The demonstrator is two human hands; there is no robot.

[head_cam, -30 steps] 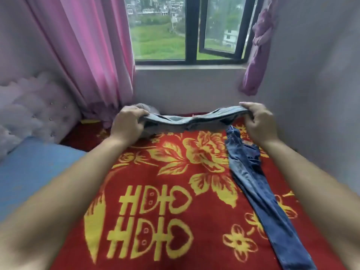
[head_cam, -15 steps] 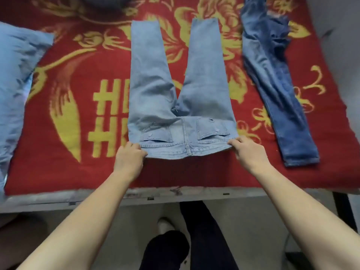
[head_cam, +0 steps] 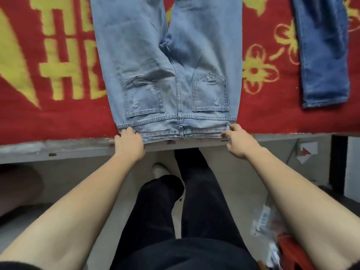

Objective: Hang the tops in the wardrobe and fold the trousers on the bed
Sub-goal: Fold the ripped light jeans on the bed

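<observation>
Light blue jeans lie flat on the red and yellow blanket, back pockets up, waistband at the bed's near edge and legs running away from me. My left hand grips the waistband's left corner. My right hand pinches the right corner by a belt loop. A darker blue pair of trousers lies stretched out to the right on the same blanket.
The grey bed edge runs across the view below the blanket. My legs in black trousers stand on the pale floor against the bed. A dark bed post stands at the right, with a plastic bag below it.
The jeans went from held up bunched near the window to spread flat, then were pulled toward the bed's near edge. Both hands kept hold of the waistband corners; the view tilted down.
</observation>
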